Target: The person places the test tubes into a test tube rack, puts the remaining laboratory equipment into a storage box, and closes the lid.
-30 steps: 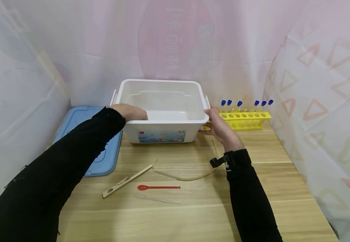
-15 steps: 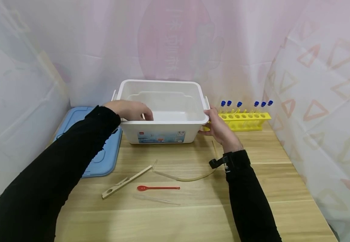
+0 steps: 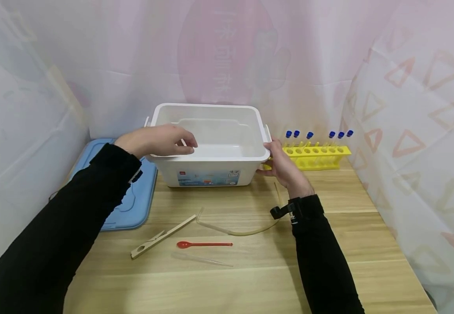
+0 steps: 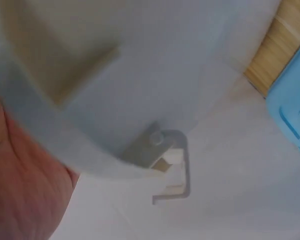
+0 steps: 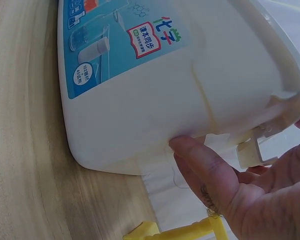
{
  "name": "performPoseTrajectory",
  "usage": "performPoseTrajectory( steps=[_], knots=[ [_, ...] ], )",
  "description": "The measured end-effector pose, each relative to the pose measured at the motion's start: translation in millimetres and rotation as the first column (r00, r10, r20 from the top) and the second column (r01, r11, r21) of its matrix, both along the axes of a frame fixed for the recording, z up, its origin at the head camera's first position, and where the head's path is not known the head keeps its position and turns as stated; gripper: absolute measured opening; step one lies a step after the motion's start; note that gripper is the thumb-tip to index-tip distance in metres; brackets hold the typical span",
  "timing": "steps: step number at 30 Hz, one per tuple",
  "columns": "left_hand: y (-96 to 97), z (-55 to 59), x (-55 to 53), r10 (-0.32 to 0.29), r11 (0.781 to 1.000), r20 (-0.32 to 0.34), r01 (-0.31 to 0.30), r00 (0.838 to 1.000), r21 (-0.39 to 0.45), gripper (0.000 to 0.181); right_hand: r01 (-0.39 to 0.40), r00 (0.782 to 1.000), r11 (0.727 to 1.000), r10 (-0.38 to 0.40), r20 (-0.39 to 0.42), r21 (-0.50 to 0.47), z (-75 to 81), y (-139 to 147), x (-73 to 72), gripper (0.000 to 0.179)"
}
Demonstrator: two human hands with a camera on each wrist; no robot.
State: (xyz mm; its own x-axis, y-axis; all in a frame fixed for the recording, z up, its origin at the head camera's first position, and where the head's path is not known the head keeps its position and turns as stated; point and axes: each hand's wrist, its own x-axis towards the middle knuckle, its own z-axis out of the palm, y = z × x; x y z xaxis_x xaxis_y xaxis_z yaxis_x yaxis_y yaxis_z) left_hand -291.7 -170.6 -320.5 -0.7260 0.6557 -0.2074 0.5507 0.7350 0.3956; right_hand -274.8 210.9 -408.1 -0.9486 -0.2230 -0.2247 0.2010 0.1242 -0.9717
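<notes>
A white plastic storage bin (image 3: 160,170) with a blue label stands at the back of the table. My left hand (image 3: 160,140) is over its front left rim, fingers loosely bent above the opening and nothing visible between them. In the left wrist view the palm (image 4: 27,187) shows beside the bin's blurred wall (image 4: 155,75). My right hand (image 3: 286,170) grips the bin's right front corner, thumb at the rim. The right wrist view shows a fingertip (image 5: 182,144) against the bin's outer wall, below the handle clip (image 5: 255,150).
Right of the bin stands a yellow test tube rack (image 3: 317,159) with several blue-capped tubes. A blue lid (image 3: 133,213) lies left. In front are a wooden test tube clamp (image 3: 162,237), a red spoon (image 3: 203,244), bent tubing (image 3: 242,233) and a clear thin dropper-like tube (image 3: 203,260).
My left hand has risen from inside the bin and drawn back leftward over the front rim. The right hand keeps its grip on the bin.
</notes>
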Motion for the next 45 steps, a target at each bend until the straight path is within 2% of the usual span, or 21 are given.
performPoseTrajectory(
  steps=[5, 12, 17, 24, 31, 38, 42, 45],
  knots=[
    [-4.0, 6.1, 12.9, 0.026, 0.998, -0.051, -0.023, 0.998, 0.053, 0.033, -0.003, 1.000, 1.000, 0.003, -0.010, -0.002, 0.9, -1, 0.7, 0.079],
    [-8.9, 9.2, 32.7, 0.056, 0.994, -0.085, -0.048, 0.995, 0.095, 0.031, -0.003, 1.000, 1.000, 0.002, -0.009, -0.007, 1.5, -2, 0.5, 0.081],
    [-10.5, 7.4, 48.7, 0.055, 0.994, -0.143, -0.040, 0.988, 0.102, 0.032, 0.004, 1.000, 1.000, -0.004, -0.005, -0.002, 1.4, -2, 0.3, 0.081],
    [-7.3, 6.4, 71.9, 0.052, 0.986, -0.238, -0.011, 0.970, 0.167, 0.025, 0.009, 1.000, 1.000, -0.009, -0.001, 0.000, 0.8, -2, -0.7, 0.082],
    [1.2, -2.7, 90.2, -0.033, 0.979, -0.341, 0.099, 0.939, 0.178, 0.023, -0.004, 1.000, 1.000, 0.004, -0.014, 0.000, -0.9, -1, -1.7, 0.080],
    [13.9, -20.4, 102.8, -0.118, 0.966, -0.382, 0.195, 0.917, 0.167, 0.021, -0.011, 1.000, 1.000, 0.011, -0.016, -0.002, -0.8, 0, -1.7, 0.080],
    [22.3, -33.9, 107.1, -0.179, 0.963, -0.398, 0.243, 0.900, 0.116, 0.021, -0.013, 1.000, 1.000, 0.013, -0.015, -0.003, -0.5, 0, -1.4, 0.080],
    [27.6, -44.0, 110.4, -0.216, 0.966, -0.391, 0.255, 0.895, 0.052, 0.024, -0.012, 1.000, 1.000, 0.012, -0.013, -0.003, -0.6, 0, -1.7, 0.080]
  ],
)
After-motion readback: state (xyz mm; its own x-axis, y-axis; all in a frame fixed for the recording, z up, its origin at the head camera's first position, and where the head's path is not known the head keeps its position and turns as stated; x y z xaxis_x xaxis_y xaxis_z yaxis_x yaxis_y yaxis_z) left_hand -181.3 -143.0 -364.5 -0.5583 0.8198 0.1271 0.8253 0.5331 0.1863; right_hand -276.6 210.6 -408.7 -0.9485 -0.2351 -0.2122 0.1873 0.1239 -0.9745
